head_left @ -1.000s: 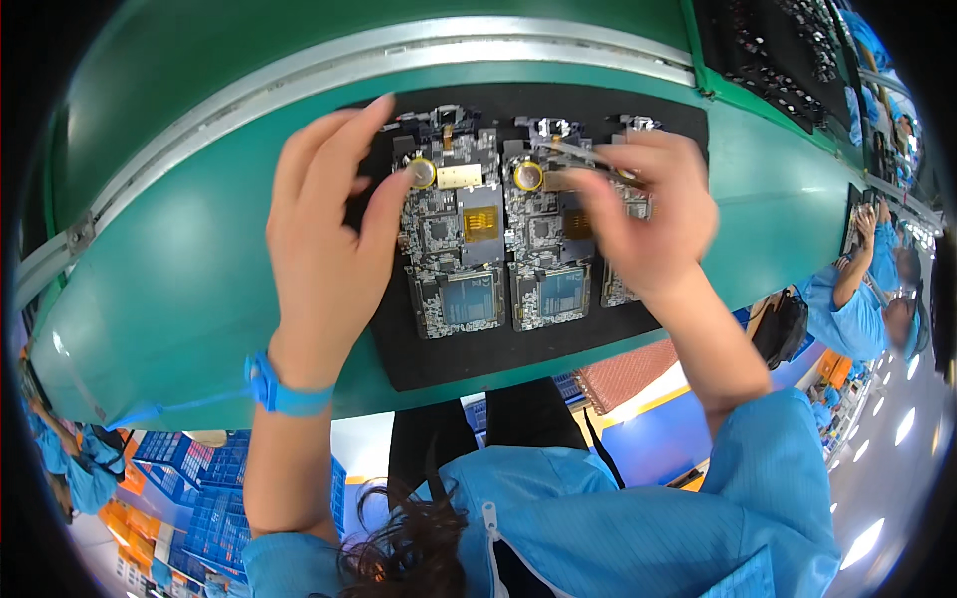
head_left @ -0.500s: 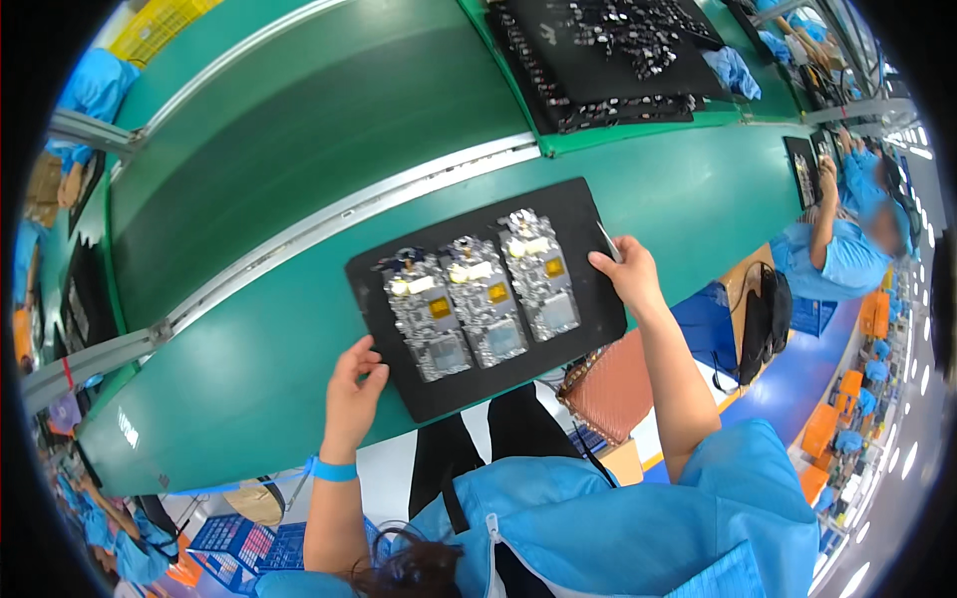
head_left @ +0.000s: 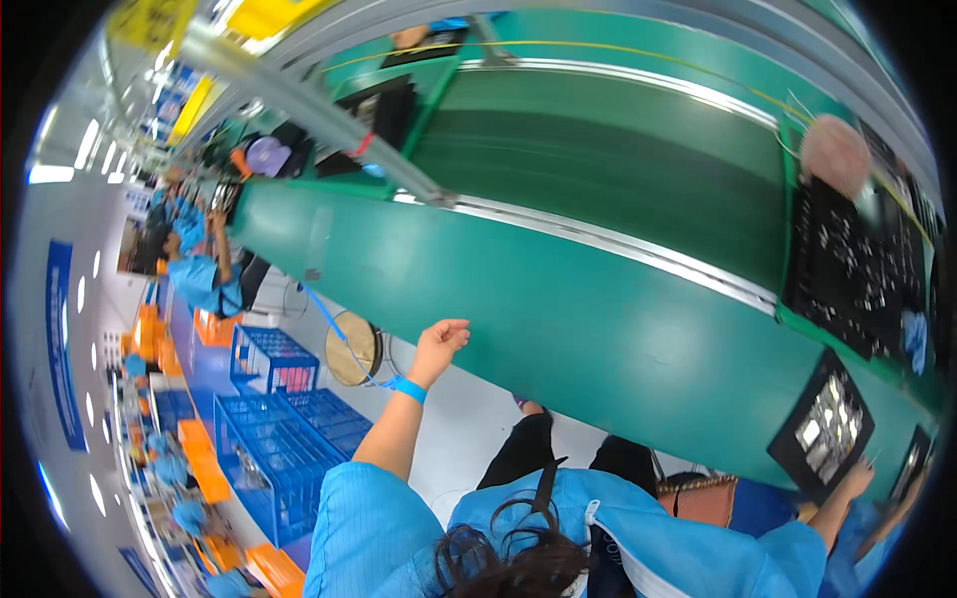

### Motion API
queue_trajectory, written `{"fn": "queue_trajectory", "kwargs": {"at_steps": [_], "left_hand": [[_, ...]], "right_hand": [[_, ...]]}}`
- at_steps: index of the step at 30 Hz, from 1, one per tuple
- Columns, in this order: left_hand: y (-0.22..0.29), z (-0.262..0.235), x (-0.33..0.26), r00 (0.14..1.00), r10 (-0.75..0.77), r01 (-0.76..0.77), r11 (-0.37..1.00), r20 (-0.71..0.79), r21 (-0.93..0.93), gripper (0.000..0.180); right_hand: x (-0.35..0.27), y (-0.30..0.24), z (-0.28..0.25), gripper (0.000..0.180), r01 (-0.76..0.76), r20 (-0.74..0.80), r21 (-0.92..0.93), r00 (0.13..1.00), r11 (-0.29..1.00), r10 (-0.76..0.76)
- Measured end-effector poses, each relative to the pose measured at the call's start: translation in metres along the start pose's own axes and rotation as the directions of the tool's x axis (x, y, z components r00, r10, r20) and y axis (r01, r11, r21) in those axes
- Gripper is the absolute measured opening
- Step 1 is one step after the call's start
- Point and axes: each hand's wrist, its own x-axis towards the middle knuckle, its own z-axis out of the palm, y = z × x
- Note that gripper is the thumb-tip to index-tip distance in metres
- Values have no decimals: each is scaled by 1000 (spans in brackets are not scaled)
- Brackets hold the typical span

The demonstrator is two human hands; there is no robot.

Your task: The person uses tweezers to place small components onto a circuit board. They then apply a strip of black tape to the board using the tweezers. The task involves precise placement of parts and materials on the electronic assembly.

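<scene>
Your left hand [head_left: 440, 339] hangs loosely curled at the near edge of the green workbench [head_left: 558, 309], holding nothing, with a blue wrist strap [head_left: 408, 389] and its cord trailing toward ten o'clock. Your right hand [head_left: 855, 480] sits far off at four o'clock, fingers closed on the near corner of a black tray of circuit boards [head_left: 823, 427]; that hand is the nearer one by far. The tray's long axis runs from about one to seven o'clock. At nine o'clock, blue crates [head_left: 284, 419] stand on the floor. Yellow signs [head_left: 194, 105] hang at eleven o'clock. A larger black tray of parts [head_left: 857, 269] lies at two o'clock.
</scene>
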Motion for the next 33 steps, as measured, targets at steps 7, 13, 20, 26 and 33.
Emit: {"fn": "queue_trajectory", "kwargs": {"at_steps": [7,13,20,26,33], "left_hand": [[-76,-150,-52,963,-25,-33,978,-269,-208,23],[-161,-280,-26,887,129,-78,988,-444,132,21],[-185,-397,51,879,460,-277,707,-126,650,53],[-175,-410,171,950,310,-213,543,42,812,70],[-168,-400,223,868,416,-446,416,270,792,66]], "right_hand": [[-344,-267,-51,23,526,9,557,770,643,-638],[-675,-404,-94,19,356,190,882,332,309,-924],[-856,-529,-174,26,462,181,868,46,182,-982],[-913,-707,-162,35,239,262,911,290,335,-920],[-891,-932,-108,42,-374,632,775,434,510,-642]]}}
